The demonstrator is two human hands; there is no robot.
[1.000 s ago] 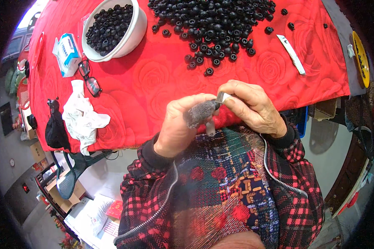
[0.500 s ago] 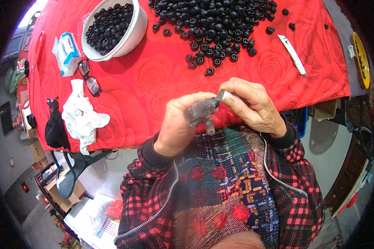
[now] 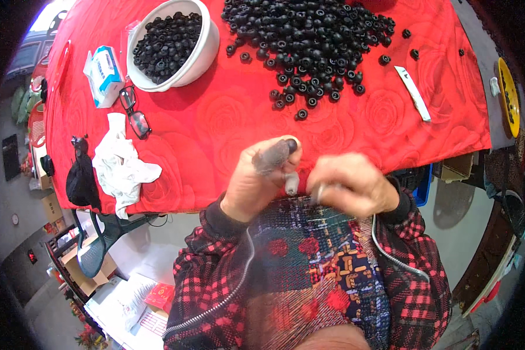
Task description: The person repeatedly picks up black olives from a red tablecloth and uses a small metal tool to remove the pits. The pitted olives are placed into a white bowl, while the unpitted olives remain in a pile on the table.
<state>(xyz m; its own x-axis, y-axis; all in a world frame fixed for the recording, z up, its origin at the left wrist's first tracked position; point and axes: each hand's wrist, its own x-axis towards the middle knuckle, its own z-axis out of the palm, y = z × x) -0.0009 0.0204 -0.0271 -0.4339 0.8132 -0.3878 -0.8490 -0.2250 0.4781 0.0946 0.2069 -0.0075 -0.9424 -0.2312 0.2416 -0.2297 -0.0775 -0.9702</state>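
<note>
My left hand [image 3: 254, 181] is closed over the near edge of the table, pinching a small round black rubbery part [image 3: 291, 144] at its fingertips. One of its fingers wears a grey cover [image 3: 272, 158], and a paler grey cover [image 3: 292, 184] sits on another fingertip below. My right hand [image 3: 353, 185] is smeared by motion just to the right, its fingers curled. A blurred pale sliver [image 3: 318, 192] at its fingertips is the small flat metal blade with a white wrapping that showed clearly earlier. A gap separates the two hands.
A big pile of black parts [image 3: 309, 46] covers the far middle of the red tablecloth [image 3: 216, 146]. At the far left stands a white bowl [image 3: 207, 58] of similar parts, near a tissue pack [image 3: 105, 76], glasses [image 3: 135, 114] and a white cloth [image 3: 122, 166]. A white strip [image 3: 413, 93] lies right.
My right hand has pulled away from the black part, moving down and toward me with the blade. My left hand stays almost in place, its grip on the part kept.
</note>
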